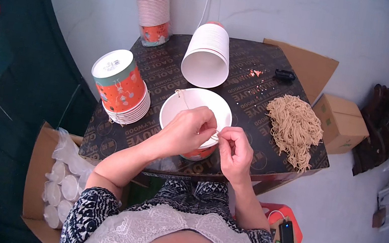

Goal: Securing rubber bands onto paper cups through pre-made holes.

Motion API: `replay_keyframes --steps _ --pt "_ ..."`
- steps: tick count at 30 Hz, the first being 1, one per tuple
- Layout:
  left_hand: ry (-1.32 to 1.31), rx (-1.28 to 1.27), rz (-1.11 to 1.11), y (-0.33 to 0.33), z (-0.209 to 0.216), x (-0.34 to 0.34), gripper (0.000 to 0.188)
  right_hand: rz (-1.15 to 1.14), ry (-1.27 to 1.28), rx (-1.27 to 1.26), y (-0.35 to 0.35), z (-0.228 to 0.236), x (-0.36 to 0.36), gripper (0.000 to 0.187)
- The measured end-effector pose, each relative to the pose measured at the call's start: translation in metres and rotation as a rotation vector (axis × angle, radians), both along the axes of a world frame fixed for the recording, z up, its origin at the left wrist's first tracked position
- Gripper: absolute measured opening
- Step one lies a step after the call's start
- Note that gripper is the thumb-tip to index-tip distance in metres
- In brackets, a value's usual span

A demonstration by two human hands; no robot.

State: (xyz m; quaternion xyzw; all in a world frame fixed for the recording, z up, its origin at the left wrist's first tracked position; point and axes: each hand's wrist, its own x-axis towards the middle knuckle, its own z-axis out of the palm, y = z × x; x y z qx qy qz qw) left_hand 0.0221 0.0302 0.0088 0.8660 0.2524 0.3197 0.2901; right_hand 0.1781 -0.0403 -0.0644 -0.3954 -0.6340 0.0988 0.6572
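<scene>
A white-lined paper bucket (170,110) with an orange printed outside stands upright at the table's near edge, mouth up. A thin beige cord (185,100) runs from a knot at the far left of its rim across the mouth toward my hands. My left hand (190,130) is over the bucket's near rim, fingers closed in a pinch on the cord. Opposite it, my right hand (235,151) pinches the same cord just outside the near right rim. A small loop of cord shows between the fingertips; the fingers partly hide how it passes the rim.
On the dark table (254,131) lie a heap of beige cords (297,130), a small black object (284,75) and orange crumbs (255,73). Bucket stacks stand left (119,87) and back left (152,5); another stack (207,55) lies sideways. A box of lids (38,173) sits lower left.
</scene>
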Motion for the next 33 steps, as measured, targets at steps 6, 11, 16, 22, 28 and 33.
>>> replay_keyframes --steps 6,11,16,22,28,33 --pt "0.086 0.088 -0.018 0.0 -0.001 -0.005 0.008 -0.143 -0.156 0.147 0.003 0.004 -0.001 0.017" --pt "0.147 0.131 -0.068 -0.003 0.003 -0.007 0.008 -0.219 -0.122 0.115 -0.001 0.005 -0.006 0.018" --pt "0.113 0.247 -0.18 -0.006 0.006 -0.007 0.003 -0.19 0.127 -0.065 -0.005 -0.004 -0.011 0.019" --pt "0.097 0.247 -0.189 -0.009 0.006 -0.01 0.003 -0.286 -0.077 0.056 -0.005 0.001 -0.008 0.018" --pt "0.078 0.209 -0.193 -0.009 0.004 -0.011 0.004 -0.311 -0.116 0.087 -0.006 0.002 -0.009 0.015" --pt "0.012 0.16 -0.136 -0.009 0.006 -0.009 0.005 -0.29 -0.139 0.05 -0.01 0.005 -0.011 0.013"
